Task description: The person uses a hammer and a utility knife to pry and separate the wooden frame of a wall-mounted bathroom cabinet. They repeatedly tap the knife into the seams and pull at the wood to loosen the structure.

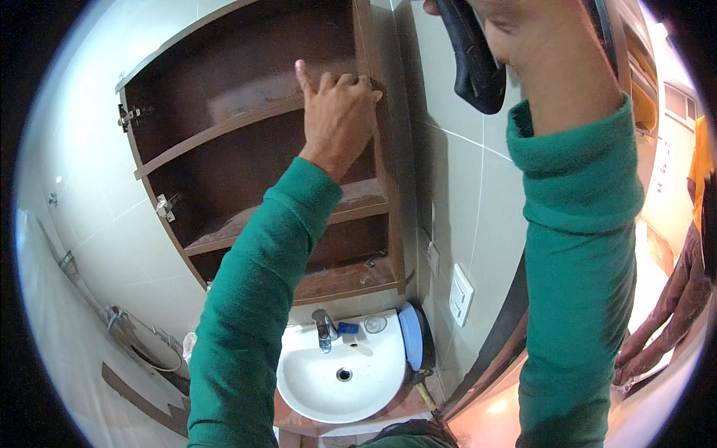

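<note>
Near, bottom centre of frame: white sink (358, 388) w/ chrome tap (324, 330), a small blue block (348, 328) on its back ledge, blue round lid-like thing (411, 337) leaning at its right rim. Basin itself holds nothing I can see.

Mid frame: wall cabinet (254, 172), dark brown, door off or swung out of view, hinges (166, 206) bare on the left edge. Shelves hold no items, just pale dust/residue on the boards. So emptying looks done; wiping or refit looks left, my guess only.

My left hand (337, 112), upper centre: fingers curled over the cabinet's right side panel, index pointing up, gripping the edge.

My right hand (515, 33), top right: wrapped round a black tool handle (472, 60), tip cut off by frame.

Another person's hand (665, 321) at right edge.
</note>
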Demonstrator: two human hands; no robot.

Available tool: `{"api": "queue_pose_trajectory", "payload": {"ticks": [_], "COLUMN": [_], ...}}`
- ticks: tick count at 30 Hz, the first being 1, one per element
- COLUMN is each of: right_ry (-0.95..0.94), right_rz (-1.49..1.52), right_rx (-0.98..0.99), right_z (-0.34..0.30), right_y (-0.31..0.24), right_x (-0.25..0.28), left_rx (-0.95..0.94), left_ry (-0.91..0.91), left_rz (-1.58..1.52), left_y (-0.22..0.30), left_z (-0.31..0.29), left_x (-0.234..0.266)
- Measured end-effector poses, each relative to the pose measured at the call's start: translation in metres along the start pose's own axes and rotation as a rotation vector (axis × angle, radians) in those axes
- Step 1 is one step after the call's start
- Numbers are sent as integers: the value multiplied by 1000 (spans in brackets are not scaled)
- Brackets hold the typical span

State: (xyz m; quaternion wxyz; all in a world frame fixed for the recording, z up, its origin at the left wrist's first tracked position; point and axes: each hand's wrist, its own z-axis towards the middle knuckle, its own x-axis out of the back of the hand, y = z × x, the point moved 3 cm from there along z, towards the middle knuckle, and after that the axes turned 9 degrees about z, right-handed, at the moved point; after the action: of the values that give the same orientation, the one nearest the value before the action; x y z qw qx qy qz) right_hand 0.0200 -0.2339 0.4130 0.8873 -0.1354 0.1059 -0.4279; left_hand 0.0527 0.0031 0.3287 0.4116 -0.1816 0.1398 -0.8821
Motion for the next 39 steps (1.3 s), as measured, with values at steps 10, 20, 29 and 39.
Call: {"api": "queue_pose_trajectory", "payload": {"ticks": [10, 20, 29, 39], "right_ry": [-47, 13, 13, 7], "right_rz": [-139, -166, -183, -16], "right_rx": [113, -3, 109, -38], "right_z": [2, 3, 6, 3], "right_y": [18, 18, 35, 37], "right_x": [3, -11, -10, -10], "left_rx": [-573, 49, -106, -98], "left_ry": [400, 214, 92, -309], "left_rz": [-257, -86, 303, -131], "left_y": [46, -2, 78, -73], "left_z": [-68, -7, -26, -5], "left_x": [-6, 11, -5, -13]}}
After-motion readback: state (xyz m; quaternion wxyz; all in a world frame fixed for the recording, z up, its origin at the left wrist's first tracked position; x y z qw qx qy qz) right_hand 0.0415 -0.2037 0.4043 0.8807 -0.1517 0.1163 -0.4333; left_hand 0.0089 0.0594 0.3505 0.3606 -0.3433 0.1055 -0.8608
